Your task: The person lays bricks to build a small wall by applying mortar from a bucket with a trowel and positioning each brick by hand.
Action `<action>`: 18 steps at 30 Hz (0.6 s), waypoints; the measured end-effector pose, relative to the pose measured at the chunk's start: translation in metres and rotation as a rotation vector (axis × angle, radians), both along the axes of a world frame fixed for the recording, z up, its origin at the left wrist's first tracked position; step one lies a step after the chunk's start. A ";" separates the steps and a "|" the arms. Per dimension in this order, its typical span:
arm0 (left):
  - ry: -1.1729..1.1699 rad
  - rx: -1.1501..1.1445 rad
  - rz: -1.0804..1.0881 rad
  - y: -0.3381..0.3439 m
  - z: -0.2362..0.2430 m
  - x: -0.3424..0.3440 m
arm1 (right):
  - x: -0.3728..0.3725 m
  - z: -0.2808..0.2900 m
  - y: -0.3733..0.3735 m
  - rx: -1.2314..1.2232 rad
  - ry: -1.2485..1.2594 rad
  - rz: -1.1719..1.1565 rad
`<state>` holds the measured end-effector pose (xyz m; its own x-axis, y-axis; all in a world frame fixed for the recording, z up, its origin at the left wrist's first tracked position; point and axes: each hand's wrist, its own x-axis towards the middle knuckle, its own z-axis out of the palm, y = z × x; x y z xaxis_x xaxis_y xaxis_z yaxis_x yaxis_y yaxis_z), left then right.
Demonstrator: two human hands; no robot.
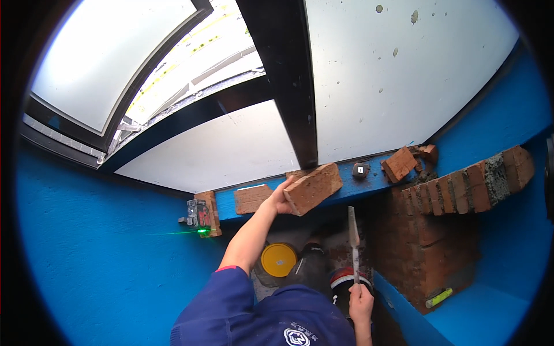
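Note:
My left hand (280, 198) reaches forward to the blue window sill, closed around one end of a red brick (314, 190). Part of another brick (295, 173) shows behind it. Low in front of my body, my right hand (361, 301) grips a long, narrow bricklaying trowel (354, 228), its blade pointing away from me. Below the trowel is a bucket (341, 273) with a red and white rim, partly hidden. Left of the held brick, a flat brick (253, 199) lies on the sill.
A laser level (198, 214) casting green light stands by a brick at the left. A small dark tape measure (360, 170) and broken bricks (400, 164) sit on the sill. Rightward rises curved brickwork (461, 190); a yellow-green object (439, 297) lies below. A yellow lid (279, 259) is near my feet.

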<state>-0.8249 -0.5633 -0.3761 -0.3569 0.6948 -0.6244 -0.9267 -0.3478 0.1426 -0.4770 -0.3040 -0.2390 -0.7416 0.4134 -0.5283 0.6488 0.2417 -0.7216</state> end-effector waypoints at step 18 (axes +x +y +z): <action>0.040 -0.355 0.388 -0.009 -0.019 0.013 | -0.170 -0.033 -0.012 0.203 0.179 0.477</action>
